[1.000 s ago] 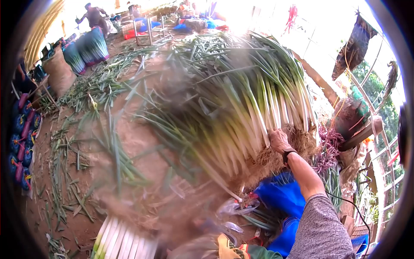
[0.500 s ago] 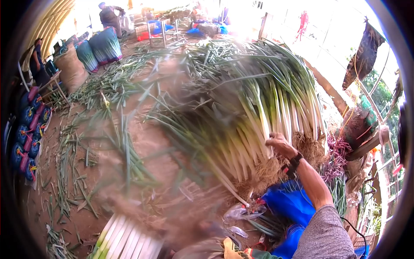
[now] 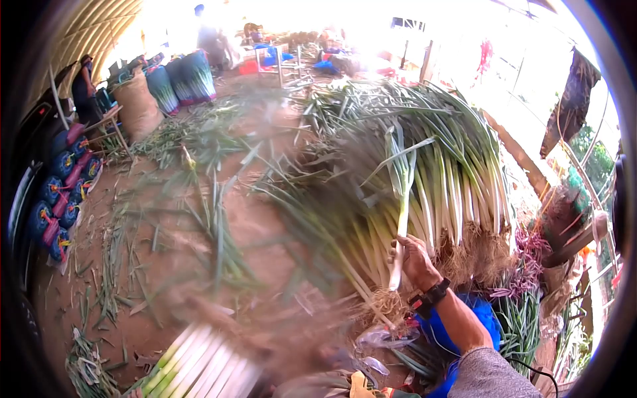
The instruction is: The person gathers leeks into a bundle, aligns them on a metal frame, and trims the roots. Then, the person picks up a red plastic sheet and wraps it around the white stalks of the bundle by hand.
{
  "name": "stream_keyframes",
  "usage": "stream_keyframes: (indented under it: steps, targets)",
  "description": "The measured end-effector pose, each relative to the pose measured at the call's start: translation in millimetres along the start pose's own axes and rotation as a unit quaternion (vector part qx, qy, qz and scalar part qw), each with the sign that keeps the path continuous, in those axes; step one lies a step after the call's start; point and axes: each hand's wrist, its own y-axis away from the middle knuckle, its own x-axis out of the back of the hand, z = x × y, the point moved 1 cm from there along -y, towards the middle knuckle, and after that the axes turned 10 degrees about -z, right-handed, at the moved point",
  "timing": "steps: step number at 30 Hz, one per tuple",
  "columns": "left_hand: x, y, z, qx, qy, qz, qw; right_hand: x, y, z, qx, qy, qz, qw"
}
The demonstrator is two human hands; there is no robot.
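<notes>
My right hand is closed around the white stem of one long green onion, held upright with its leaves pointing away from me. The hand is in front of a large heap of green onions, whose white stems and brown roots face me. At the bottom left lies a row of trimmed green onions with clean white stems. My left hand does not show; a blurred smear covers the lower middle of the view.
Loose leaves litter the dirt floor. Blue plastic lies beside my right forearm. Bundled blue bags and a tan sack stand at the left. A person is at the back, another person at far left.
My right hand has moved slightly left and down from the heap's stems. It now holds one green onion apart from the others. The whole view has shifted slightly.
</notes>
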Motion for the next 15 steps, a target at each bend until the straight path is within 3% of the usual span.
stream_keyframes:
  steps: [1,3,6,7,8,9,11,13,14,15]
  targets:
    - [-3.6,-2.8,-1.9,-0.010,-0.006,0.005,1.000,-23.4,3.8,-0.2,0.000,-0.017,-0.014,1.000]
    - [-10.2,-10.5,-8.5,-0.035,-0.027,0.018,0.999,-80.8,28.1,-9.1,0.014,0.073,-0.025,0.997]
    - [-21.1,-30.6,-10.2,-0.122,-0.137,0.078,0.980,-137.6,45.4,-0.7,0.058,0.130,-0.108,0.984]
    - [-19.7,-12.1,-4.5,-0.123,-0.107,0.094,0.982,-158.9,51.8,4.1,0.044,0.086,-0.118,0.988]
    - [-36.4,-17.5,-15.6,-0.193,-0.199,0.232,0.933,-181.9,58.9,7.2,0.029,0.041,-0.127,0.991]
    - [-22.0,-8.4,-3.7,-0.195,-0.208,0.221,0.933,-210.5,67.0,-2.0,-0.019,-0.056,-0.125,0.990]
    - [6.9,8.5,22.9,-0.199,-0.227,0.199,0.932,-244.8,63.5,5.5,-0.002,-0.075,-0.183,0.980]
    - [5.0,9.6,17.0,-0.178,-0.195,0.216,0.940,-283.6,81.3,2.7,-0.047,-0.125,-0.260,0.956]
    - [8.2,8.0,20.7,-0.172,-0.191,0.207,0.944,-299.7,85.6,-2.3,-0.052,-0.108,-0.332,0.936]
    - [8.9,6.9,28.3,-0.170,-0.183,0.203,0.947,-311.3,92.4,-0.4,-0.081,-0.119,-0.304,0.942]
